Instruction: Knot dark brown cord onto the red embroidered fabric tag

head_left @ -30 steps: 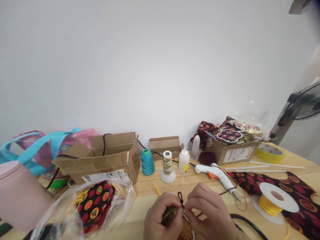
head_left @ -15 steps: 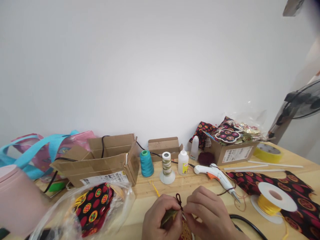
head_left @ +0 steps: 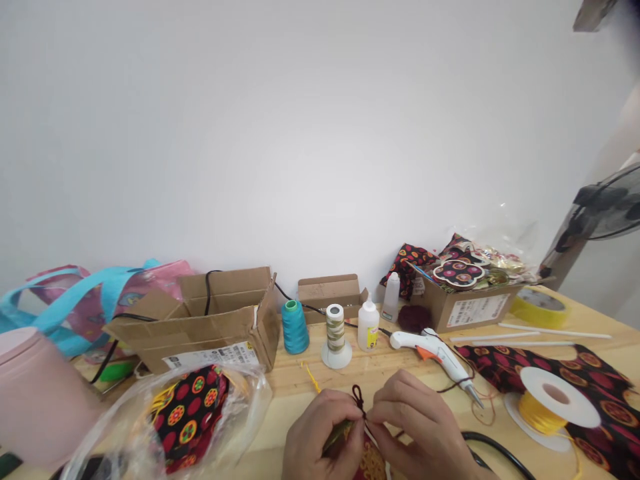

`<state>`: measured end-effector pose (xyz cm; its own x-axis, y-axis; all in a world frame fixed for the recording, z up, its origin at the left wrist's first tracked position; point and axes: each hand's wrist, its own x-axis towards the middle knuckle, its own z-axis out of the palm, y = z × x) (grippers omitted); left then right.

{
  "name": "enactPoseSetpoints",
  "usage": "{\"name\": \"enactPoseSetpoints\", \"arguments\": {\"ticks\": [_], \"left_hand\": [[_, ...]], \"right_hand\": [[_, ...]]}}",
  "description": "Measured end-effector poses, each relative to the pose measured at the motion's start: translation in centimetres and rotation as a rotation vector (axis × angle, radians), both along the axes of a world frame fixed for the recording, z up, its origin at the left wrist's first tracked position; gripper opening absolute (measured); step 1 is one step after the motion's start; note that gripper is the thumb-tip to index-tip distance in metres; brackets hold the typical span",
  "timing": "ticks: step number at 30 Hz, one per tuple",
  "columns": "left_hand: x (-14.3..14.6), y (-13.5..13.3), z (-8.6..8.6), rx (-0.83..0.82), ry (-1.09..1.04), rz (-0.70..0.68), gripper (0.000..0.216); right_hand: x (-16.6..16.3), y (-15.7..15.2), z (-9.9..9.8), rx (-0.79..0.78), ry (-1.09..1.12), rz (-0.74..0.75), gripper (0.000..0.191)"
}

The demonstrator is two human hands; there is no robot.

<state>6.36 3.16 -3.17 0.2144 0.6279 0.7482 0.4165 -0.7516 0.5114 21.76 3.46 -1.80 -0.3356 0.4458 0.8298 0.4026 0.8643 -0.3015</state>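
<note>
Both my hands meet at the bottom middle of the wooden table [head_left: 290,383]. My left hand [head_left: 320,437] is closed around a small patterned fabric piece [head_left: 371,461] with a green-gold edge. My right hand [head_left: 420,433] pinches a dark red knotted cord [head_left: 358,397] that sticks up between my fingertips. A short yellow thread [head_left: 311,375] lies on the table just behind my left hand.
Behind my hands stand a teal thread cone [head_left: 295,326], a white spool [head_left: 335,335], glue bottles [head_left: 369,325] and a white glue gun [head_left: 436,352]. Left: open cardboard box [head_left: 210,319], plastic bag of patterned fabric [head_left: 186,407], pink container [head_left: 30,390]. Right: yellow cord spool [head_left: 550,400], patterned cloth [head_left: 590,387], box of scraps [head_left: 467,293].
My hands stay together on the fabric piece and cord, with only small finger shifts. The view has wobbled slightly.
</note>
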Motion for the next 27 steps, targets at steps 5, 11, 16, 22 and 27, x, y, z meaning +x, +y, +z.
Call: {"name": "enactPoseSetpoints", "arguments": {"ticks": [5,11,16,22,27], "left_hand": [[-0.2,0.2,0.1,0.102,0.066,-0.049,0.025],[-0.7,0.1,0.1,0.098,0.085,-0.052,0.022],[-0.8,0.2,0.4,0.086,0.073,-0.07,0.024],[-0.5,0.3,0.5,0.054,0.069,-0.095,0.023],[-0.5,0.2,0.5,0.067,0.071,-0.109,0.024]], "right_hand": [[-0.3,-0.5,0.9,-0.147,0.126,0.022,0.016],[-0.4,-0.6,0.9,-0.424,0.168,0.022,0.012],[-0.2,-0.5,0.8,-0.48,0.161,-0.009,0.011],[0.4,0.0,0.8,-0.28,0.096,0.068,0.013],[0.7,0.1,0.7,-0.261,0.035,0.102,0.015]]}}
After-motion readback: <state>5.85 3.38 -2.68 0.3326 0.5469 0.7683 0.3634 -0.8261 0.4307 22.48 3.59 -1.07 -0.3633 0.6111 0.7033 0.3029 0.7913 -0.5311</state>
